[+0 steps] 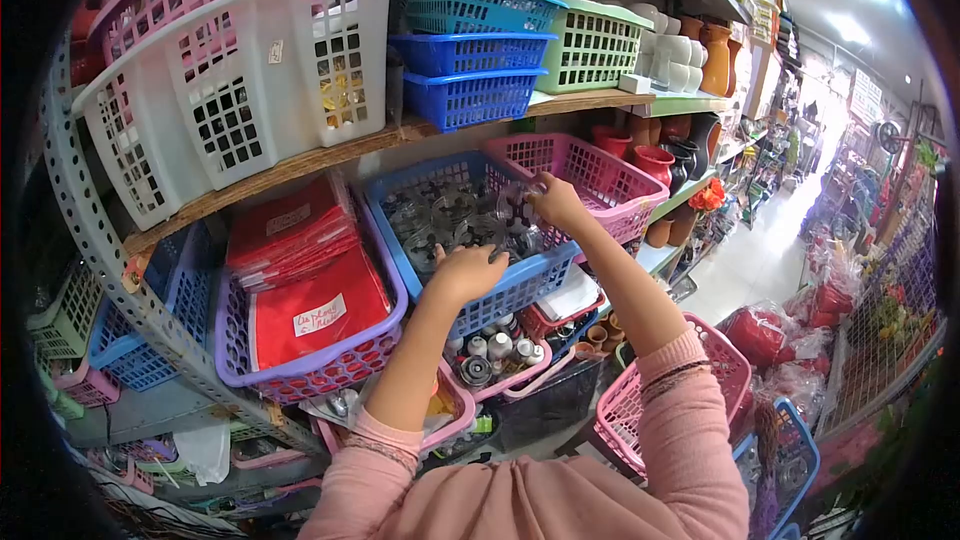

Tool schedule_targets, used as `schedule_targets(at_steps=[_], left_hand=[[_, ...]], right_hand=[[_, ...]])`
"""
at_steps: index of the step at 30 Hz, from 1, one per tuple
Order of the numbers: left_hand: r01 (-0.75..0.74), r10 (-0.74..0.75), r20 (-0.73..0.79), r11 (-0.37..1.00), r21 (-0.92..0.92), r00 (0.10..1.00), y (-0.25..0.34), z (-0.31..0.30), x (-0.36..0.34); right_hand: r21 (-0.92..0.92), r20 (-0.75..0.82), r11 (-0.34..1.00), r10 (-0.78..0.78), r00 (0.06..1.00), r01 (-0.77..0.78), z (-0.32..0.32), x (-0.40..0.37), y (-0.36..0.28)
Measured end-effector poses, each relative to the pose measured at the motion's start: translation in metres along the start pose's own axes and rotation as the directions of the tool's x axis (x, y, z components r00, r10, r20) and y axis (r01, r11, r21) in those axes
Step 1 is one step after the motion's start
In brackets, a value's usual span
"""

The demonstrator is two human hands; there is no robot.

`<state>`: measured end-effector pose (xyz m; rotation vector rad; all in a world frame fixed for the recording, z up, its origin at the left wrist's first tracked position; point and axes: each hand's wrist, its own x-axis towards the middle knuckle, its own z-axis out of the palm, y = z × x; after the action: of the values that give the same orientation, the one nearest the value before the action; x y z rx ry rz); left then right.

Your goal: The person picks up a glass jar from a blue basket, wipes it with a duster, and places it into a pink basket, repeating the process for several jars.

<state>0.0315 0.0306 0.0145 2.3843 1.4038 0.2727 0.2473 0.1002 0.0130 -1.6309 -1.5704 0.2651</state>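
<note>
A blue plastic basket (505,297) on the shelf holds several clear, rounded pieces that look like glass or plastic, with dark star-shaped parts. My right hand (558,204) reaches in over its right side, fingers closed on the edge of one clear piece with a dark star-shaped part (517,208), which is tilted up. Over the basket's near side lies my left hand (468,272), its fingers spread above the other pieces and apparently holding none. Some fingertips are hidden among the pieces.
To the left stands a purple basket (300,380) with red packets (318,310). A pink basket (610,185) adjoins on the right. The upper wooden shelf (400,132) overhangs the blue basket and carries a white basket (235,90). Below are bottles (500,345); an aisle (740,260) runs off right.
</note>
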Motion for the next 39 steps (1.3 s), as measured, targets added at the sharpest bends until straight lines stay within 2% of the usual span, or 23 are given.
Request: schedule_targets(at_steps=[1, 6, 8, 11, 12, 16, 18, 21, 22, 24, 25, 27, 31, 32, 33, 34, 36, 37, 39], left_hand=[[0.0, 0.0, -0.002, 1.0, -0.006, 1.0, 0.0, 0.0, 0.0], [-0.023, 0.022, -0.029, 1.0, -0.02, 0.999, -0.005, 0.006, 0.004], [-0.026, 0.023, -0.049, 0.998, -0.065, 0.999, -0.005, 0.007, 0.003], [-0.018, 0.015, -0.054, 0.998, -0.062, 0.998, -0.004, 0.007, 0.002], [-0.018, 0.014, -0.054, 0.998, -0.062, 0.998, -0.004, 0.006, 0.002], [-0.012, 0.009, -0.053, 0.998, -0.055, 0.999, -0.003, 0.007, 0.001], [-0.013, 0.01, -0.058, 0.999, -0.05, 0.998, -0.004, 0.008, 0.002], [-0.033, 0.026, -0.096, 0.997, -0.075, 0.995, -0.006, 0.012, 0.004], [-0.032, 0.024, -0.091, 0.996, -0.08, 0.996, -0.005, 0.011, 0.003], [-0.033, 0.026, -0.089, 0.996, -0.082, 0.996, -0.003, 0.008, 0.002], [-0.029, 0.022, -0.077, 0.996, -0.089, 0.997, -0.003, 0.007, 0.001], [-0.024, 0.018, -0.064, 0.995, -0.095, 0.998, -0.003, 0.006, -0.001], [-0.045, 0.037, -0.08, 0.994, -0.097, 0.996, -0.005, 0.009, 0.001], [-0.067, 0.059, -0.098, 0.994, -0.085, 0.993, -0.006, 0.01, 0.001], [-0.067, 0.058, -0.099, 0.994, -0.086, 0.993, -0.006, 0.009, 0.001], [-0.069, 0.063, -0.055, 0.993, -0.098, 0.996, -0.006, 0.008, 0.002], [-0.069, 0.068, -0.012, 0.992, -0.11, 0.998, -0.006, 0.007, 0.003], [-0.075, 0.074, -0.012, 0.99, -0.116, 0.997, -0.006, 0.007, 0.003], [-0.078, 0.077, -0.015, 0.99, -0.121, 0.997, -0.008, 0.007, 0.005]], right_hand=[[-0.064, 0.057, 0.998, 0.032, 0.998, -0.029, 0.003, 0.004, 0.002], [-0.235, 0.113, 0.967, -0.074, 0.991, 0.099, 0.015, 0.0, 0.0], [-0.398, 0.135, 0.878, -0.23, 0.964, 0.265, 0.029, 0.004, 0.006], [-0.432, 0.128, 0.84, -0.304, 0.944, 0.328, 0.045, 0.009, 0.01], [-0.493, 0.229, 0.794, -0.277, 0.933, 0.356, 0.045, 0.015, 0.013], [-0.555, 0.148, 0.762, -0.306, 0.941, 0.335, 0.055, 0.014, 0.019], [-0.468, 0.021, 0.775, -0.469, 0.883, 0.424, 0.057, 0.008, 0.012], [-0.464, 0.105, 0.802, -0.373, 0.922, 0.377, 0.05, 0.003, 0.002], [-0.465, 0.101, 0.803, -0.371, 0.923, 0.374, 0.051, 0.005, 0.007], [-0.493, 0.184, 0.815, -0.243, 0.952, 0.303, 0.06, 0.014, 0.019], [-0.494, 0.183, 0.815, -0.244, 0.953, 0.303, 0.066, 0.021, 0.029], [-0.571, 0.324, 0.745, -0.182, 0.928, 0.345, 0.075, 0.033, 0.042], [-0.556, 0.349, 0.721, -0.249, 0.903, 0.414, 0.055, 0.012, 0.017], [-0.597, 0.348, 0.581, -0.434, 0.831, 0.553, 0.051, 0.008, 0.017], [-0.632, 0.356, 0.414, -0.596, 0.72, 0.655, 0.05, 0.008, 0.02], [-0.632, 0.355, 0.414, -0.597, 0.719, 0.655, 0.059, 0.017, 0.031], [-0.689, 0.6, 0.218, -0.361, 0.713, 0.691, 0.078, 0.037, 0.05], [-0.688, 0.601, 0.218, -0.363, 0.712, 0.692, 0.08, 0.042, 0.053], [-0.638, 0.739, 0.067, -0.225, 0.635, 0.767, 0.083, 0.049, 0.055]])
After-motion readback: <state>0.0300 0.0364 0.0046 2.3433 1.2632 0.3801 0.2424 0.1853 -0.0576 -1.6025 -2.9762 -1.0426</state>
